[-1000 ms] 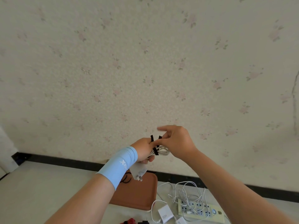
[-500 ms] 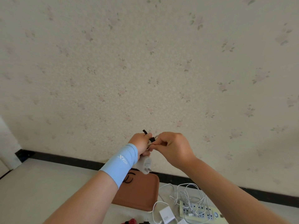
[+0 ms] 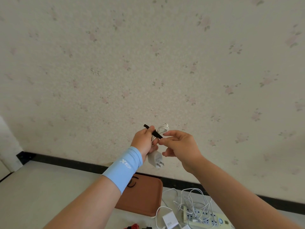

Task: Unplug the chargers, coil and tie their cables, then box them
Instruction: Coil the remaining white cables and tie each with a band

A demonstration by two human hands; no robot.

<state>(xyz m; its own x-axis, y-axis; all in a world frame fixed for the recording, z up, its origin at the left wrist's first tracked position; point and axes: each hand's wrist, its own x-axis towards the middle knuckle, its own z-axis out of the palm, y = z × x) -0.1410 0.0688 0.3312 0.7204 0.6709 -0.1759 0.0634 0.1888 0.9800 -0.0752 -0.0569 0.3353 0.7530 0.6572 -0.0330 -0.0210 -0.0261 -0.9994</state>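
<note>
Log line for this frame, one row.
phase: tying | left hand: grips coiled cable | right hand: pinches black tie | charger: hangs unplugged

The white coiled cable (image 3: 162, 129) stands up just above the fingers (image 3: 150, 129) of the left hand (image 3: 143, 139), which grips it. A black tie strap (image 3: 156, 134) crosses the coil, one end pinched by the right hand (image 3: 181, 146). The white charger (image 3: 155, 158) hangs just under the left fingers, prongs down. Well below the fingers lie a second charger (image 3: 170, 221) marked 120W, loose white cables (image 3: 193, 199) and the brown box (image 3: 142, 194).
</note>
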